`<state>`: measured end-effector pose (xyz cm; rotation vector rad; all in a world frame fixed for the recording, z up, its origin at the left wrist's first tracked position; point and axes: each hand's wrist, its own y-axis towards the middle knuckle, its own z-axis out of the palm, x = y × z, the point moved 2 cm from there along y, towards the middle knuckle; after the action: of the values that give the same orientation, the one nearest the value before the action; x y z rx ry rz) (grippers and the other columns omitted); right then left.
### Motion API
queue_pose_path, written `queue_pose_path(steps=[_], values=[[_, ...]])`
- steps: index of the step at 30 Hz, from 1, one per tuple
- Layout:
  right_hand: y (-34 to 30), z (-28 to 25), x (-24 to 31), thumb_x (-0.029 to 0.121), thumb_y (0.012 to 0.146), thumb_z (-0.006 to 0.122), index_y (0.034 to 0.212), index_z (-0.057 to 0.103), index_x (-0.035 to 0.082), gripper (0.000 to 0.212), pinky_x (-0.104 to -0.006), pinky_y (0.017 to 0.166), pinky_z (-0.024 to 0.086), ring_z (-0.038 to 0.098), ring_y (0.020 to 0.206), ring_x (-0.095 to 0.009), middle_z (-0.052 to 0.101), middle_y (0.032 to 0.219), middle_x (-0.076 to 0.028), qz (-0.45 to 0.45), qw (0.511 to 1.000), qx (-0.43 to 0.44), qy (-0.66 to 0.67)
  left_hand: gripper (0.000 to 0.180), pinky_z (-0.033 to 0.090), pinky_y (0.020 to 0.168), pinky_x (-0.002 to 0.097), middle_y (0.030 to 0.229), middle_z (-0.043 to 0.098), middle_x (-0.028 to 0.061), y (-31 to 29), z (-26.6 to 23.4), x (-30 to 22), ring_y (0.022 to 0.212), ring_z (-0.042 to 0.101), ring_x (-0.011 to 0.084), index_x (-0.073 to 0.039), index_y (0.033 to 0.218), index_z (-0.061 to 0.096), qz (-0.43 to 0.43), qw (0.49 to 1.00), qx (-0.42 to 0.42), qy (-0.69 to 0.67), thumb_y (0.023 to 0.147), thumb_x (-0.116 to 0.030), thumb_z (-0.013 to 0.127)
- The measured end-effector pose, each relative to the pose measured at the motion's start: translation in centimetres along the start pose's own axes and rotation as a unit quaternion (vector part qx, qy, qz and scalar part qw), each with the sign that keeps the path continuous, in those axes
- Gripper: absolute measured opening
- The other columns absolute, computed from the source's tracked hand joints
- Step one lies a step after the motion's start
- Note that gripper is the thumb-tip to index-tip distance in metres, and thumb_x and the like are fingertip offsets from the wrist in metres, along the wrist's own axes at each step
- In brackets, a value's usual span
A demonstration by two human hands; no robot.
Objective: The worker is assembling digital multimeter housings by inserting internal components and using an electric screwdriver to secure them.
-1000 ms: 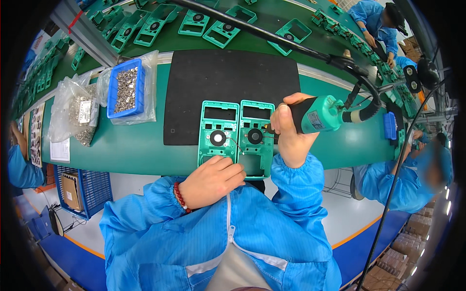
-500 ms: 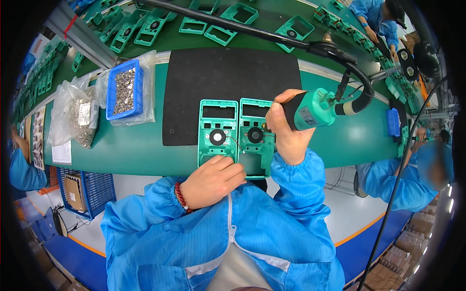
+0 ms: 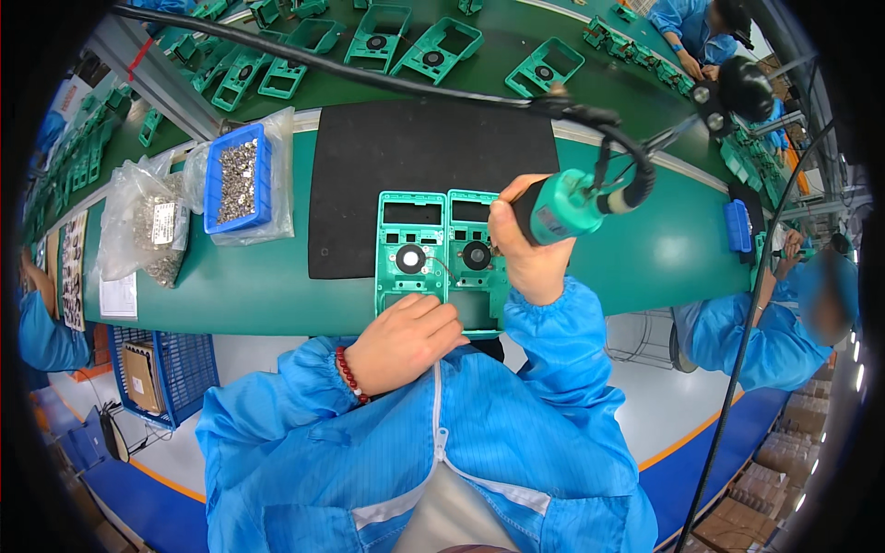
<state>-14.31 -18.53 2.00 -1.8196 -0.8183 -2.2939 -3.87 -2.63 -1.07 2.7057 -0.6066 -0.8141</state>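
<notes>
Since the earlier frame, the green-and-black corded driver (image 3: 564,207) has moved toward the left, and the right hand (image 3: 539,263), wrapped firmly around its grip, has gone along. The left hand (image 3: 406,346) lies with fingers close together over the lower end of the left green shell (image 3: 412,282); whether it grips the edge, I cannot tell. Beside this one is the right green shell (image 3: 477,282), both at the centre of the frame, partly on the black mat (image 3: 433,138), partly over the green surface (image 3: 645,267). For good work, I would judge, the driver should stand straight, the pressure stay gentle, and the shells be kept from sliding. Its tip is hidden behind the right hand, as is part of the right shell's side. At the left of the frame, the blue tray (image 3: 264,180) contains metal pieces (image 3: 238,180) too small to identify. Another person (image 3: 687,32), upper right, is cut off.
</notes>
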Motion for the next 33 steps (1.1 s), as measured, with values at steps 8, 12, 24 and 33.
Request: queue_pose_path(steps=[8,12,24,33], values=[[0.5,0.7,1.2,0.001,0.091,0.073,0.11,0.061,0.002,0.022,-0.0219,0.052,0.045,0.056,0.059,-0.006,0.061,0.075,0.0,-0.028,0.998,-0.016,-0.044,0.019,0.045,0.076,0.0373,0.087,0.053,0.0077,0.5,0.0,0.1,0.084,0.055,0.0259,-0.005,0.084,0.057,-0.016,1.0,-0.011,-0.01,0.088,-0.017,0.072],[0.6,0.3,2.2,0.002,0.091,0.074,0.111,0.061,0.003,0.023,-0.0225,0.053,0.046,0.058,0.062,-0.007,0.061,0.076,0.0,-0.03,0.999,0.015,-0.034,0.019,0.045,0.075,0.0378,0.087,0.052,0.0083,0.7,0.4,0.2,0.083,0.055,0.0263,-0.005,0.084,0.057,-0.011,1.0,-0.019,-0.013,0.09,-0.016,0.07],[-1.4,-3.2,4.4,0.018,0.09,0.075,0.144,0.045,0.002,0.064,-0.0343,0.098,0.046,0.059,0.113,-0.02,0.064,0.121,-0.011,-0.063,0.972,-0.072,0.214,0.018,0.048,0.079,0.0363,0.109,0.065,0.0075,0.2,-1.9,-0.4,0.092,0.061,0.0246,-0.007,0.1,0.067,-0.01,0.998,-0.057,-0.006,0.088,-0.019,0.072],[-12.3,0.5,4.2,0.032,0.091,0.073,0.116,0.066,0.011,0.033,-0.0396,0.053,0.055,0.066,0.063,-0.031,0.06,0.092,-0.015,-0.04,0.838,0.272,-0.471,0.015,0.056,0.075,0.0366,0.11,0.066,0.0124,-0.1,-5.1,2.9,0.091,0.069,0.0289,-0.001,0.103,0.07,-0.115,0.971,-0.197,-0.077,0.088,0.0,0.07]])
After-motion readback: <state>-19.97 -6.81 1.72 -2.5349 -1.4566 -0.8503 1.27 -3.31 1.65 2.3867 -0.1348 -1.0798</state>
